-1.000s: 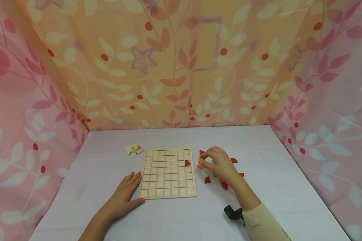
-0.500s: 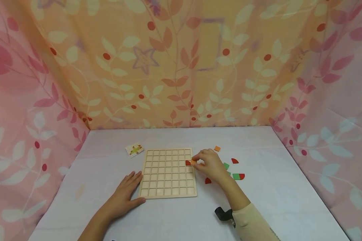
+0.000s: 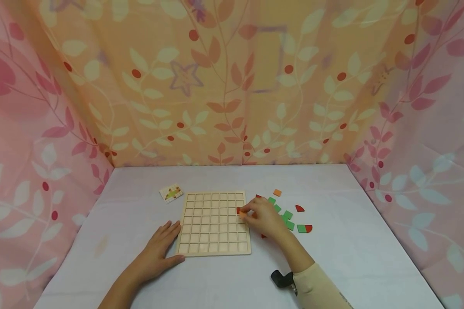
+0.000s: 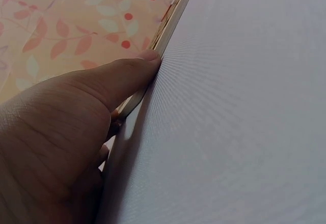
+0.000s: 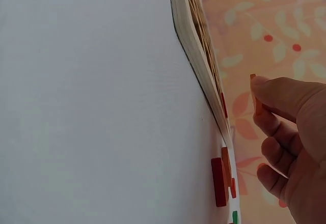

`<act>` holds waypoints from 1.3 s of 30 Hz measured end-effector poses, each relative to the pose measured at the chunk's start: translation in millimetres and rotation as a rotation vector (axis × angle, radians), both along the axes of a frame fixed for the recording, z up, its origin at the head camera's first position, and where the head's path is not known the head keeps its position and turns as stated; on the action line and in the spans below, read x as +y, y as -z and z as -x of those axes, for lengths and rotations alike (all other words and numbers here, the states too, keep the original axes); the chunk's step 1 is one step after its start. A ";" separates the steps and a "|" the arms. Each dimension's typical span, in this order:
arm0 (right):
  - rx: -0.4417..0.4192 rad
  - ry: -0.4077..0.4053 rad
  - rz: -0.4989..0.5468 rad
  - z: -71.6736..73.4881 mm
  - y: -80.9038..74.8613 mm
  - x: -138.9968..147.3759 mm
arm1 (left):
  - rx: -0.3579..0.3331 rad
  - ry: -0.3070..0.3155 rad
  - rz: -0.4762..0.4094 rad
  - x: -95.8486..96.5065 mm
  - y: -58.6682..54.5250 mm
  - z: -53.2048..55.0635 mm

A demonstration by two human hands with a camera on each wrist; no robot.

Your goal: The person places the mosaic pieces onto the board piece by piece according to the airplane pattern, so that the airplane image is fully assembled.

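Observation:
A wooden grid board [image 3: 204,247] lies on the white table. My left hand [image 3: 158,246] rests at its left side, fingers straight against the edge; in the left wrist view the thumb touches the board's rim [image 4: 170,33]. With thumb and fingertips my right hand [image 3: 264,219] pinches an orange square tile [image 3: 242,215] over the board's right-hand column. The right wrist view shows this orange tile [image 5: 256,101] on edge, raised off the table. Just beyond it, a red quarter-circle tile [image 3: 238,210] sits in a cell, partly hidden by the fingers.
Right of the board lie several green tiles [image 3: 288,215], an orange tile [image 3: 277,192] and red quarter-circle tiles [image 3: 299,208], some behind the right hand. A small pattern card [image 3: 171,193] lies near the board's back left corner. Patterned cloth [image 3: 224,107] hangs behind the table.
From the loose tiles, my right hand has moved left to the board with an orange tile pinched in its fingers, then slightly nearer me. My left hand keeps its place.

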State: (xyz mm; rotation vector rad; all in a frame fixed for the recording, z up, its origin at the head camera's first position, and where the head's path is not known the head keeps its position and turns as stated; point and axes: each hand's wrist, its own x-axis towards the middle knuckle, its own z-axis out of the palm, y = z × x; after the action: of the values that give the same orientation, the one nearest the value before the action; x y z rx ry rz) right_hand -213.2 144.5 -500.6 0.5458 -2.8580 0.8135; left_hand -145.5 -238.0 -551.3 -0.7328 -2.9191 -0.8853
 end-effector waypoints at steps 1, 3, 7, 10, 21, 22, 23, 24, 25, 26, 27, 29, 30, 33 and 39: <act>-0.003 -0.001 0.004 -0.1 1.5 -0.5 | -0.004 0.000 0.000 -0.2 0.1 -0.3; -0.012 -0.001 0.002 0.2 4.7 -1.5 | -0.011 -0.003 0.001 -0.4 0.0 -0.9; -0.022 -0.001 -0.003 0.9 9.5 -3.3 | -0.016 -0.006 0.003 -0.1 0.2 -1.8; -0.014 -0.006 -0.006 1.0 11.4 -3.5 | -0.023 -0.007 0.002 0.7 0.5 -1.8; 0.001 -0.005 -0.040 4.0 22.1 -4.5 | 0.006 0.002 -0.014 1.6 -1.5 -0.6; 0.001 -0.004 -0.039 4.1 22.3 -4.8 | 0.011 0.001 -0.014 1.5 -1.5 -0.6; 0.002 -0.004 -0.039 4.2 22.6 -5.1 | 0.020 0.003 -0.016 1.3 -1.2 -0.6; 0.004 -0.003 -0.039 4.2 23.0 -5.5 | 0.026 0.003 -0.014 1.0 -1.1 -0.7; 0.005 -0.003 -0.037 4.2 23.4 -5.8 | 0.031 0.003 -0.012 0.9 -1.2 -0.9; 0.006 -0.004 -0.037 4.3 23.8 -6.2 | 0.038 0.005 -0.013 0.7 -1.4 -1.3; 0.006 -0.004 -0.039 4.7 24.3 -6.4 | 0.043 0.005 -0.013 0.6 -1.3 -1.3; 0.007 -0.008 -0.038 5.2 24.9 -6.8 | 0.055 0.007 -0.014 0.6 -1.1 -1.5; 0.008 -0.009 -0.038 5.4 25.0 -6.9 | 0.054 0.007 -0.013 0.6 -1.4 -1.6; 0.012 -0.012 -0.038 5.8 25.0 -7.4 | 0.049 0.006 -0.014 0.8 -1.3 -1.7; 0.017 -0.023 -0.031 4.8 23.9 -8.1 | 0.020 0.000 -0.003 0.8 -1.4 -0.9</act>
State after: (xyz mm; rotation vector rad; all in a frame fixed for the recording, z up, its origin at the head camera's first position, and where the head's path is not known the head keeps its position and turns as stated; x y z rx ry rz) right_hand -218.0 136.4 -524.5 0.5871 -2.8580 0.7659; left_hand -144.6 -237.1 -549.9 -0.7371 -2.8995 -0.8772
